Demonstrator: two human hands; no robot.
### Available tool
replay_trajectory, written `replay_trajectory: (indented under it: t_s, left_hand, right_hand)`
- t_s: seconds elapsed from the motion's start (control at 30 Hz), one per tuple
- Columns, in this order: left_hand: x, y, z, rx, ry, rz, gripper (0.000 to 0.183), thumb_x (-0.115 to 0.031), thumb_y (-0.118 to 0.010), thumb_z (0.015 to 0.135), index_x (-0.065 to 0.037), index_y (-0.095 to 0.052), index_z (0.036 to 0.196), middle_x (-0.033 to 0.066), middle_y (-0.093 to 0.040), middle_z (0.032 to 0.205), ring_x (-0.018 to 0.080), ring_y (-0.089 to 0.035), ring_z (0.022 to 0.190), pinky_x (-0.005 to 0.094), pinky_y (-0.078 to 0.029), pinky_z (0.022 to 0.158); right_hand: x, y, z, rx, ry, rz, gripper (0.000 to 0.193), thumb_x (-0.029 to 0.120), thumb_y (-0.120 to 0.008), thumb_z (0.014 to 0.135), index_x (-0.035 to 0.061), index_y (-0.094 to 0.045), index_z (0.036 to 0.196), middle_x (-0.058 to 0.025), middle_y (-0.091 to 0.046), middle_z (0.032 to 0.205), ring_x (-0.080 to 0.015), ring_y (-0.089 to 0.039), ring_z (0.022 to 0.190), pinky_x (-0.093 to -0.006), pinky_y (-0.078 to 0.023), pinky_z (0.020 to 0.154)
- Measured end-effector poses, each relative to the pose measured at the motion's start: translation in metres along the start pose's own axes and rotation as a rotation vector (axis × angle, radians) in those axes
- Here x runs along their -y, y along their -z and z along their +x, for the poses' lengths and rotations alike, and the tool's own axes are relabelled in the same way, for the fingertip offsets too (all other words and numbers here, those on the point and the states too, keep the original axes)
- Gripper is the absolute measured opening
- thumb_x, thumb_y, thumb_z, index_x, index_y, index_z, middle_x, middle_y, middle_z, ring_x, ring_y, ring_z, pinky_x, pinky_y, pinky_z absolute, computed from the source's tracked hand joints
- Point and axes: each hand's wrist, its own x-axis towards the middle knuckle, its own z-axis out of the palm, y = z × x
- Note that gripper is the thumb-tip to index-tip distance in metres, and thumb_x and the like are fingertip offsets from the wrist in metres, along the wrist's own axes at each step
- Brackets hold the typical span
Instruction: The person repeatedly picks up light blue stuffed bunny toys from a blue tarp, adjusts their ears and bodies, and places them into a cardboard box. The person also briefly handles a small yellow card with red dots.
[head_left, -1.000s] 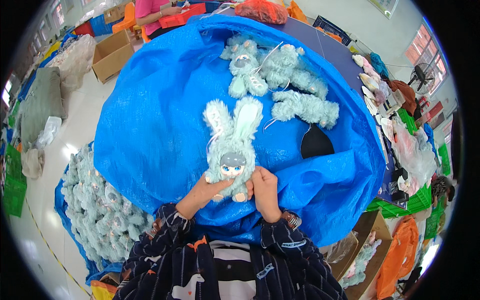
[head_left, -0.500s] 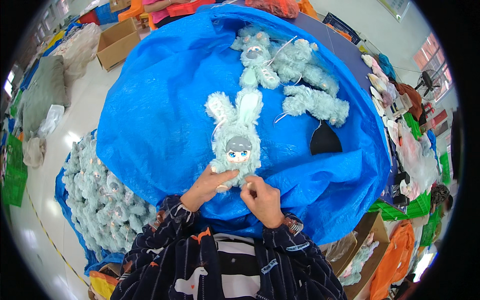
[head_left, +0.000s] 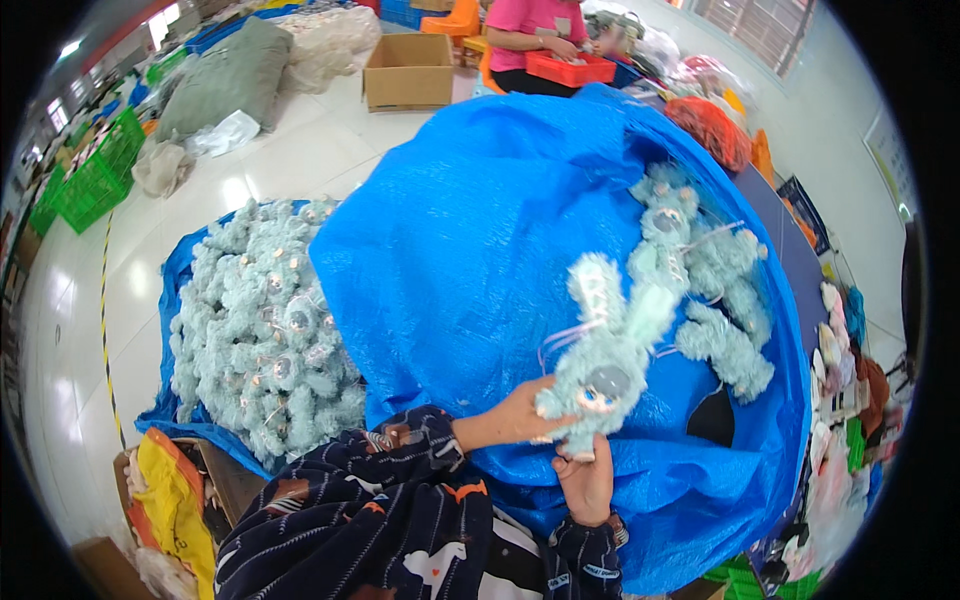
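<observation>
A pale mint plush rabbit doll [head_left: 588, 358] with long ears, a grey fringe and a blue-eyed face is held over a blue tarpaulin [head_left: 450, 240], its ears leaning away to the right. My left hand [head_left: 512, 415] grips the doll's side by the arm. Lower down, my right hand [head_left: 588, 482] is closed around one foot. Thin lilac ribbon dangles beside the ear. Past the ears lie similar plush dolls, one face up [head_left: 662, 222], others bunched beside it [head_left: 727, 350]. A black patch [head_left: 712, 418] shows to the right of the held doll.
A big heap of mint plush dolls [head_left: 265, 340] rests on blue sheeting at the left. Beyond stand a cardboard box [head_left: 408, 72] and a green crate [head_left: 100, 170]. At the far side a person in pink [head_left: 535, 28] handles a red tray [head_left: 570, 68]. Mixed goods line the right edge.
The view has swung to the left, bringing the doll heap further in. The doll now tilts rightward instead of lying straight, and my right hand has turned palm-up under its foot.
</observation>
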Motion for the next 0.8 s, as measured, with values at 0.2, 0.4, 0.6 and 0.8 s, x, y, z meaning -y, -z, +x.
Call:
replay_trajectory:
  t_s: [0.2, 0.4, 0.6, 0.8]
  left_hand:
    - [-0.006, 0.007, 0.001, 0.071, -0.085, -0.002, 0.054, -0.009, -0.068, 0.073, -0.003, -0.044, 0.12, 0.0094, -0.051, 0.115, 0.0156, -0.046, 0.105, 0.0301, -0.038, 0.089]
    - [0.015, 0.007, -0.012, 0.014, -0.161, 0.07, 0.059, -0.009, -0.07, 0.069, -0.002, -0.042, 0.12, 0.0107, -0.051, 0.114, 0.0171, -0.047, 0.106, 0.031, -0.038, 0.088]
    - [-0.005, 0.004, -0.005, 0.086, 0.075, -0.012, 0.063, -0.008, -0.067, 0.072, -0.003, -0.034, 0.125, 0.01, -0.049, 0.116, 0.0204, -0.049, 0.105, 0.0352, -0.039, 0.089]
    - [-0.007, 0.002, -0.008, -0.012, 0.009, -0.252, 0.071, -0.01, -0.063, 0.074, -0.003, -0.021, 0.131, 0.0107, -0.035, 0.129, 0.022, -0.037, 0.117, 0.0359, -0.034, 0.093]
  right_hand:
    - [-0.001, 0.002, -0.004, 0.075, -0.057, 0.037, 0.026, 0.022, -0.045, 0.087, 0.0063, -0.046, 0.108, -0.0051, -0.052, 0.08, -0.0133, -0.046, 0.066, -0.0265, -0.037, 0.058]
    - [-0.006, 0.006, -0.006, 0.153, -0.15, 0.214, 0.034, 0.02, -0.046, 0.081, 0.0045, -0.043, 0.111, -0.0072, -0.053, 0.083, -0.0159, -0.049, 0.072, -0.0309, -0.039, 0.065]
    - [-0.005, -0.005, -0.006, 0.131, -0.004, 0.268, 0.039, 0.013, -0.049, 0.079, 0.0062, -0.04, 0.116, -0.0091, -0.053, 0.1, -0.0166, -0.051, 0.078, -0.0311, -0.042, 0.065]
    - [-0.008, 0.007, 0.0, -0.282, 0.829, -0.682, 0.034, 0.002, -0.058, 0.073, 0.0039, -0.044, 0.103, -0.0122, -0.054, 0.096, -0.0226, -0.056, 0.083, -0.0337, -0.046, 0.069]
